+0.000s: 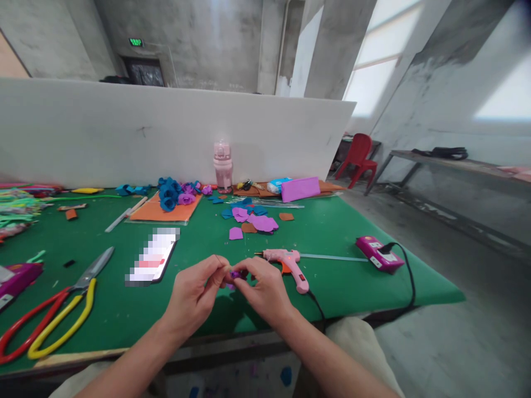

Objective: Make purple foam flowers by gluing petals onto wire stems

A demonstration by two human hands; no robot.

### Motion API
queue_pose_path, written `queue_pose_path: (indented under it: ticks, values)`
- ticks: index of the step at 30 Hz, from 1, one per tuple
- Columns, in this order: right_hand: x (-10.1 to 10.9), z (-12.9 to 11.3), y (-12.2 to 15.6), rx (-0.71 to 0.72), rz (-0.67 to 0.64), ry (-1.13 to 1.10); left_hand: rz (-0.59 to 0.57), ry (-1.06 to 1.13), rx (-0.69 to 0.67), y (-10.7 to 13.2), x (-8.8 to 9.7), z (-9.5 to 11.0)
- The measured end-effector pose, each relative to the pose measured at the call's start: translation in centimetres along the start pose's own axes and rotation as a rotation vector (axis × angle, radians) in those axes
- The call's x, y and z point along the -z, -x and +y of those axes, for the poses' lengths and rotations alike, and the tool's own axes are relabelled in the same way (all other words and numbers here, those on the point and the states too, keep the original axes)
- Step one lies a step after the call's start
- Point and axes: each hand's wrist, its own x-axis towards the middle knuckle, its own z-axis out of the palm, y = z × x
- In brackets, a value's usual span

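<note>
Close together over the near edge of the table, my left hand (199, 284) and my right hand (265, 284) pinch a small purple paper flower (235, 274) between their fingertips. Fingers cover most of it, so its exact shape is hard to make out. Just beyond my right hand lies a pink hot glue gun (288, 262) with a clear glue stick (332, 257) out of its back. Cut purple petals (263, 223), with brown and blue pieces among them, are scattered further back. Finished blue flowers (168, 193) rest on an orange sheet (161, 213).
Large scissors (77, 301) with red and yellow handles lie at the left, near a phone (153, 256). A purple power box (379, 254) with a black cable is at the right. Behind stand a pink bottle (223, 168) and a white partition (174, 130).
</note>
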Motion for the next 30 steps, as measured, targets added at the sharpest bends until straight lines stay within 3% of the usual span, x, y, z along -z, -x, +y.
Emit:
queue_pose_path:
  ticks: [11,26,30]
  values:
    - [-0.3,0.1,0.2,-0.018,-0.010,0.003,-0.037,-0.066,-0.005,-0.1,-0.2,0.1]
    - [0.3,-0.1,-0.2,-0.022,-0.008,-0.020,0.010,-0.129,-0.070,0.0,-0.8,-0.3]
    - [0.4,0.0,-0.2,-0.018,-0.016,0.013,-0.022,-0.111,-0.006,-0.2,-1.1,-0.5]
